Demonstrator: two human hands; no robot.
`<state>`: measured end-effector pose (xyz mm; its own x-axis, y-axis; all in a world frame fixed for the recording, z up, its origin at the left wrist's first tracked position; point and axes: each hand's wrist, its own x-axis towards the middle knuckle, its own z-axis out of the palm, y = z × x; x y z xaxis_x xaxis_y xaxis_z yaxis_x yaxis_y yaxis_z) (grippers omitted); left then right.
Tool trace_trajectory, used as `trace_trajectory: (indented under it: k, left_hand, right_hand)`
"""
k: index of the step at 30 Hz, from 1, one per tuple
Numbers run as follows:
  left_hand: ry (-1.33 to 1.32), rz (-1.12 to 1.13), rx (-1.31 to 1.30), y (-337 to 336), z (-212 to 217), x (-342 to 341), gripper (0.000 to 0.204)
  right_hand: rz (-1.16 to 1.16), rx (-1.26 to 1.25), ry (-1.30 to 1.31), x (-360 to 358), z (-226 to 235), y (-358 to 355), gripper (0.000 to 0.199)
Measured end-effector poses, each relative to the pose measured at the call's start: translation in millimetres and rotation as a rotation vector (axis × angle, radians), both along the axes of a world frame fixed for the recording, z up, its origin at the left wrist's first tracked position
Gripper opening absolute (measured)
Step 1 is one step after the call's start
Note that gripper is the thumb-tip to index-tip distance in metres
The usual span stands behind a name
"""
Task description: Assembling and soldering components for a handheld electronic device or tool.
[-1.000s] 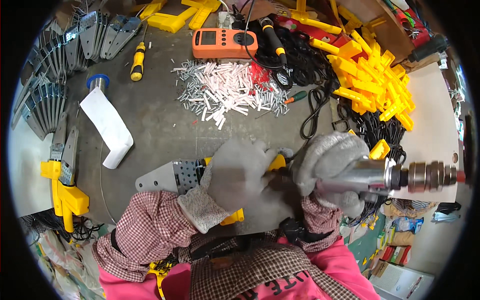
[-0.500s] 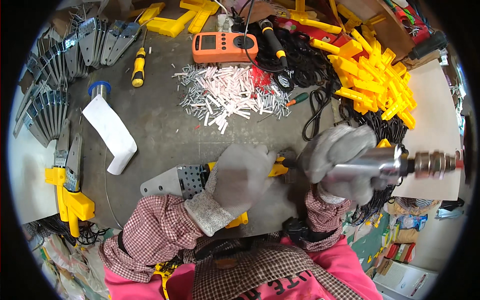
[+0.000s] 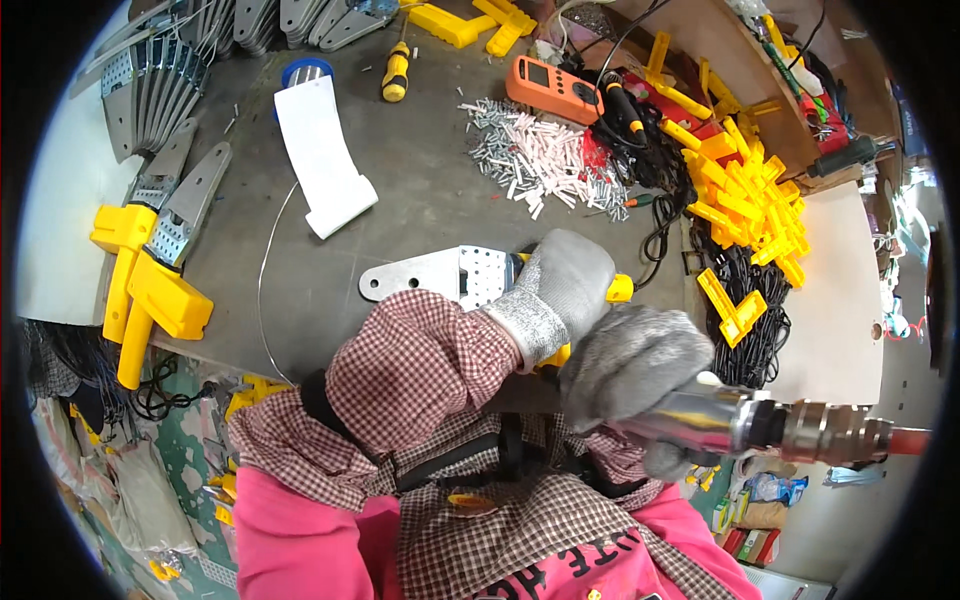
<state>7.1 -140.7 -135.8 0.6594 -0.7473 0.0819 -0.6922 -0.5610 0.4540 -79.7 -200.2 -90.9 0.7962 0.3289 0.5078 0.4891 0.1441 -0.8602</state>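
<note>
left hand: grey knit glove, fingers curled down over the yellow-handled end of a perforated metal plate, pinning it flat on the worktop
right hand: grey knit glove, fist closed round a chrome pneumatic tool; tool body runs out to the right, brass hose coupling on its end
tool tip: hidden under the gloves, probably against the yellow part near the left hand, can't confirm
plate position: front edge of the worktop, just ahead of the person's chest; rounded bare end points left, clear of the glove
sleeves: red-and-white check, both forearms come in from the lower edge
left of worktop: two yellow-handled plate assemblies at the edge, stack of bare metal plates behind them
centre: white folded sheet, thin wire looping down from it
back: yellow-handled screwdriver, orange multimeter, heap of small white sleeves
right: pile of yellow plastic parts, black cables beneath and beside it
</note>
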Motion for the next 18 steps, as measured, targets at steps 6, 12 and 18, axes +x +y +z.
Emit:
trace_trajectory:
  k: [6,12,18]
  left_hand:
    - [0.031,0.008,-0.072,10.2,-2.4,-4.9,0.028]
    - [-0.044,0.019,-0.088,11.5,0.1,-5.1,0.030]
    - [0.002,-0.017,-0.177,14.3,3.8,7.0,0.027]
  right_hand:
    - [-0.004,0.304,0.046,-8.0,28.4,-16.5,0.028]
    - [-0.001,0.152,-0.069,-2.8,38.8,-16.7,0.024]
    - [-0.074,0.230,0.030,15.5,18.0,-44.0,0.020]
